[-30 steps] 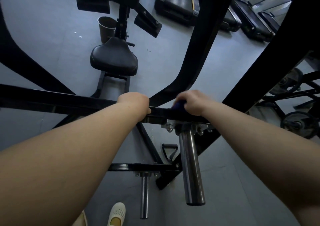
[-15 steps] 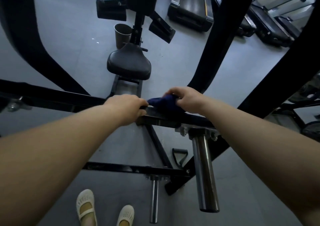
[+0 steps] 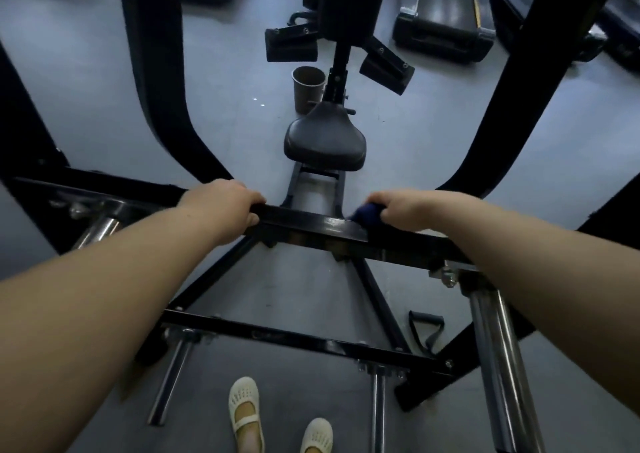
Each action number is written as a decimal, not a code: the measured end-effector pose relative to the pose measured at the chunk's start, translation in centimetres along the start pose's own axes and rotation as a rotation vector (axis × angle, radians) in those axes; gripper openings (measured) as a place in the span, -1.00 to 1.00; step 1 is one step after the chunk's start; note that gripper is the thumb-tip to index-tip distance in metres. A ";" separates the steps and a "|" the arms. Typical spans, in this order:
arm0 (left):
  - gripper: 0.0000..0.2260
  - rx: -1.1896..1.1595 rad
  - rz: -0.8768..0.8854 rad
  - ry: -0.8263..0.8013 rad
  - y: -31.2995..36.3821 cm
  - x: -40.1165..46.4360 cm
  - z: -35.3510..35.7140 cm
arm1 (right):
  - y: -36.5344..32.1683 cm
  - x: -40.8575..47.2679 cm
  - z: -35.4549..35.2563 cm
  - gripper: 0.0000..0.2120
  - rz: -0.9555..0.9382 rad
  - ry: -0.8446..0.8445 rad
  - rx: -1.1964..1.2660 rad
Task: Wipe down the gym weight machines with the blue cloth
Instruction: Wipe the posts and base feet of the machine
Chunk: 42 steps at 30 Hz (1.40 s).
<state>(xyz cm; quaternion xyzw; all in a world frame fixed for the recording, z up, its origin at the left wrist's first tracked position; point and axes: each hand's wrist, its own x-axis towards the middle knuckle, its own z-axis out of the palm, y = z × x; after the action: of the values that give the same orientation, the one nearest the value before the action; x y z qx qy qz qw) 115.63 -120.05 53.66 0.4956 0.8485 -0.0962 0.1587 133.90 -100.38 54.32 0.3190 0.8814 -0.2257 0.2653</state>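
A black weight machine fills the view, its glossy crossbar [image 3: 311,225] running left to right in front of me. My left hand [image 3: 225,206] grips the crossbar left of centre, fingers curled over its far edge. My right hand [image 3: 405,208] holds the bunched dark blue cloth [image 3: 363,215] and presses it on the bar's top, right of centre. Only a small part of the cloth shows under the fingers. The black seat [image 3: 325,140] lies beyond the bar.
A brown paper cup [image 3: 308,87] stands on the grey floor by the seat post. Chrome weight pegs [image 3: 498,355] jut toward me at right and left. A grey handle strap [image 3: 426,329] lies on the floor. My white shoes [image 3: 246,414] are below. Treadmills [image 3: 446,12] stand behind.
My hands have spread apart along the crossbar: the right hand slid the cloth rightward and the left hand shifted left. The view moved so the seat is centred.
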 end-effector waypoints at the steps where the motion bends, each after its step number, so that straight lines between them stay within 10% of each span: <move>1: -0.65 -0.023 0.007 0.029 -0.1 -0.1 0.4 | 0.4 -0.1 -0.2 -0.64 0.061 -0.044 -0.068; 9: -0.59 -0.140 0.031 0.107 -2.6 -0.3 1.7 | -8.1 3.1 0.8 -0.59 -0.162 0.017 0.247; 14: -0.58 -0.095 -0.034 0.135 -5.9 -0.6 2.1 | -6.6 2.5 -1.0 -0.73 0.022 -0.162 -0.044; 20: -0.55 -0.198 -0.083 0.127 -6.9 -1.0 2.6 | -13.0 5.3 1.1 -0.63 -0.216 0.039 0.164; 26: -0.64 -0.161 -0.213 0.166 -10.9 -1.8 2.4 | -11.2 5.2 -1.3 -0.70 -0.003 -0.222 0.077; 33: -0.71 -0.243 -0.283 0.172 -12.6 -2.0 1.7 | -18.8 7.6 1.4 -0.55 -0.271 0.041 0.332; 39: -0.66 -0.228 -0.349 0.162 -16.0 -3.4 2.9 | -19.0 6.8 -0.7 -0.67 -0.111 -0.121 -0.194; 42: -0.65 -0.260 -0.336 0.157 -16.4 -3.5 2.7 | -22.5 7.8 -0.1 -0.63 -0.205 -0.052 -0.064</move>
<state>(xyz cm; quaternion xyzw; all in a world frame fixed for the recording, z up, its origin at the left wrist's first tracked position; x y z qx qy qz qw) 103.36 -131.80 52.55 0.3289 0.9341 0.0277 0.1362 113.40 -112.56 54.76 0.2125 0.9090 -0.2316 0.2736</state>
